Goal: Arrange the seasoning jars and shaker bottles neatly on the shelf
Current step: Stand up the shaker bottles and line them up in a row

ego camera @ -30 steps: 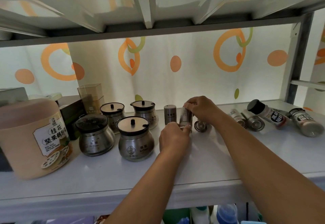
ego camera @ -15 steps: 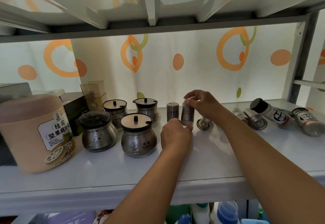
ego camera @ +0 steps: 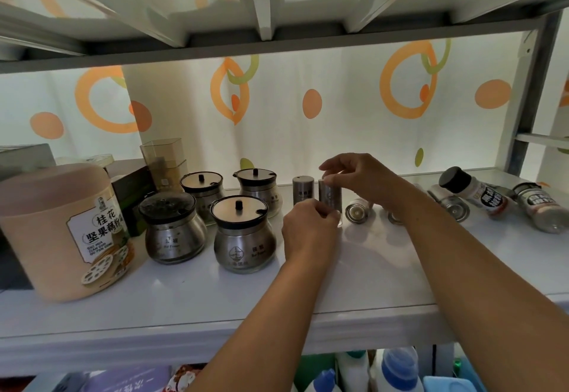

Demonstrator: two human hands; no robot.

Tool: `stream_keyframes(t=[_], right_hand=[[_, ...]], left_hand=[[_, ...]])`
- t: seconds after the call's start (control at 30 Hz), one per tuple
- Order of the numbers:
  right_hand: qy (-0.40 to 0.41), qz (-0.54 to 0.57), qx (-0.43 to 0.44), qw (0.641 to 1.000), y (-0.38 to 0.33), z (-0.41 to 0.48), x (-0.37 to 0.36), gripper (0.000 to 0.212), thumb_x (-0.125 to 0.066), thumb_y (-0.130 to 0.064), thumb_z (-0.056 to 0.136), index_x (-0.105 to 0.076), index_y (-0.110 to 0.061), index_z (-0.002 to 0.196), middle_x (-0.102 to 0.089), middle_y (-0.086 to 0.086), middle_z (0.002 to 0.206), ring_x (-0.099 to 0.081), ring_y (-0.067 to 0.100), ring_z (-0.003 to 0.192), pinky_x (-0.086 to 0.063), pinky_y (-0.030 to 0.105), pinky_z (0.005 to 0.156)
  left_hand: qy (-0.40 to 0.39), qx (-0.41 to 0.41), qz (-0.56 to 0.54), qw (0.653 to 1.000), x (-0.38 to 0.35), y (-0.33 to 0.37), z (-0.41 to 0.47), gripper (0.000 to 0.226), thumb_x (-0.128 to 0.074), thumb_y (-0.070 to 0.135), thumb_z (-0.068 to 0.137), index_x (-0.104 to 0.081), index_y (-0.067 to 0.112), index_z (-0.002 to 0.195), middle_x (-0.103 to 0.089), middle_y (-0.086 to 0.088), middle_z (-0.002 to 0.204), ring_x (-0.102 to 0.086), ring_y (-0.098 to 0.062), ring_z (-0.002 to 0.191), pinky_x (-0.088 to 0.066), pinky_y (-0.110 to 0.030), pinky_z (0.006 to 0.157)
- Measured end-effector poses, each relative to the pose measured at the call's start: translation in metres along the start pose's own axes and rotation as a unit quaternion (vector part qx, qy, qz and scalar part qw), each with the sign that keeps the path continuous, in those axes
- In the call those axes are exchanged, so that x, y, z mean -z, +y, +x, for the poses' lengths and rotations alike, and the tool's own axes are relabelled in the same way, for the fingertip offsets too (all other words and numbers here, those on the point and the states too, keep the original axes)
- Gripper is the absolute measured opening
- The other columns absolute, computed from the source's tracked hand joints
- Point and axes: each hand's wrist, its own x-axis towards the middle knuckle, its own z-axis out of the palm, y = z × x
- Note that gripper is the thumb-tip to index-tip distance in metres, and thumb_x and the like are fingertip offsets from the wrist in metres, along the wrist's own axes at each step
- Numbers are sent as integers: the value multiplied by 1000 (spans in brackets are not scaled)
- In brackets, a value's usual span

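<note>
The white shelf (ego camera: 385,277) carries at its left end a large pink canister (ego camera: 58,231) with a printed label. Behind the canister are a dark box (ego camera: 132,194) and a clear square container (ego camera: 163,160). Next stand four lidded steel seasoning jars (ego camera: 244,237), in two rows of two. To their right one steel shaker (ego camera: 303,191) stands upright, with a second steel shaker (ego camera: 331,199) just beside it. Further right, other steel shakers (ego camera: 357,211) lie on their sides, and then a black-capped bottle (ego camera: 474,196) and a labelled bottle (ego camera: 542,210), also lying.

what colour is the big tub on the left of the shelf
Pale peach-pink tub with a white label; the head view shows it.
</note>
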Motion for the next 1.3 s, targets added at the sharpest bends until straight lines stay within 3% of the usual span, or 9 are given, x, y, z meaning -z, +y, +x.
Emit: stream_keyframes(t=[0.17, 0.27, 0.33, 0.47, 0.63, 0.83, 0.93, 1.1, 1.3], right_hand=[[-54, -57, -29, 996, -15, -3, 18, 36, -70, -15, 86, -64, -11, 121, -69, 6, 112, -63, 15, 98, -47, 11, 71], [-78, -85, -45, 992, -20, -1, 25, 49, -76, -28, 80, -63, -12, 124, -70, 3, 111, -64, 14, 104, -48, 16, 77], [-78, -114, -50, 989, -23, 2, 25, 51, -79, -35, 77, -65, -11, 119, -72, 5, 104, -67, 13, 97, -52, 25, 84], [-89, -183, -38, 978, -27, 7, 19, 35, -78, -45, 74, -76, -13, 88, -75, 7, 83, -67, 11, 76, -54, 29, 75], [-103, -206, -24, 973, -32, 13, 13, 24, -75, -34, 79, -78, -11, 88, -74, 9, 83, -58, 5, 63, -48, 24, 66], [-124, -207, -21, 970, -28, 25, 13, 25, -73, -24, 81, -75, -3, 96, -73, 20, 95, -61, 16, 77, -56, 41, 82], [-115, -209, -16, 971, -26, 27, 12, 25, -74, -26, 81, -76, -4, 94, -73, 17, 91, -59, 12, 72, -54, 35, 74], [-111, -195, -24, 974, -22, 31, 13, 27, -75, -28, 79, -76, -5, 93, -72, 20, 90, -59, 16, 73, -55, 41, 78], [-105, -194, -36, 975, -23, 26, 14, 28, -76, -31, 79, -76, -6, 90, -70, 9, 77, -56, 10, 65, -47, 27, 67]], left_hand=[[-30, -12, -2, 999, 1, 1, -1, 11, -69, 26, 79, -77, 22, 86, -74, 2, 84, -66, -19, 85, -54, -33, 81], [-33, -8, -1, 999, 3, 2, -2, 12, -69, 25, 79, -78, 23, 88, -74, 3, 87, -66, -19, 87, -53, -31, 82], [-32, -11, 3, 999, 2, 2, -2, 14, -69, 25, 80, -77, 24, 91, -74, 2, 90, -66, -18, 88, -52, -29, 81], [-37, -16, 7, 999, 2, 1, -2, 16, -67, 25, 83, -77, 23, 95, -74, 0, 96, -65, -19, 91, -49, -26, 79], [-41, -8, 0, 999, 3, 1, -1, 18, -66, 25, 86, -75, 24, 101, -72, -3, 107, -63, -20, 97, -44, -24, 81], [-45, -8, 1, 999, 1, -1, 1, 22, -65, 26, 87, -73, 23, 108, -70, -3, 113, -63, -20, 102, -47, -27, 89], [-43, -6, 2, 999, 0, -1, 2, 24, -65, 27, 88, -72, 22, 110, -69, -4, 115, -62, -21, 104, -45, -26, 87], [-42, -12, 7, 999, -1, -2, 2, 27, -63, 28, 89, -70, 20, 113, -69, -5, 115, -62, -21, 105, -46, -28, 89], [-58, -17, -4, 998, -1, -2, 1, 28, -63, 31, 88, -69, 21, 114, -70, -3, 113, -63, -19, 104, -47, -28, 89]])
